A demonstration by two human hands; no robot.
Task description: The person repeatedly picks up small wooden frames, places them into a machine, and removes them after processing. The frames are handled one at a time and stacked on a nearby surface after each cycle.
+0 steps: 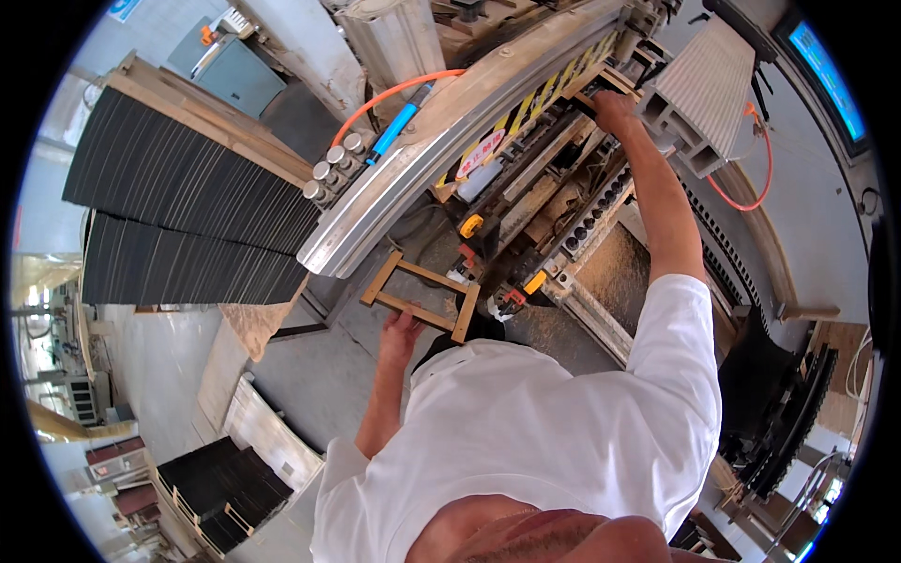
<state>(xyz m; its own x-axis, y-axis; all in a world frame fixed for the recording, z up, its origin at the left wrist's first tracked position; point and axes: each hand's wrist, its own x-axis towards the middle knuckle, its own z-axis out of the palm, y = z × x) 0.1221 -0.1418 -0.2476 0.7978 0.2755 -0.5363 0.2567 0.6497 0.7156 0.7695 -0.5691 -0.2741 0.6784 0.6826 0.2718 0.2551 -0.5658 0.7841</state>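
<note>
My left hand (402, 326) grips the near bar of a rectangular wooden frame (465, 314), holding it tilted in front of my body, beside the machine. The frame's bars stick out past its corners, and its middle is open. My right arm stretches far forward over the machine. At the machine's far end my right hand (615, 110) is closed on a second wooden frame (622, 83), which lies among the machine parts. Some of the right fingers are hidden there.
A long machine beam (413, 169) with yellow-black stripes runs along the bed. Sawdust (615, 272) covers a tray near my right arm. Tall stacks of dark strips (188, 206) stand left. A grey ribbed aluminium profile (704, 89) overhangs at right, near a lit screen (826, 80).
</note>
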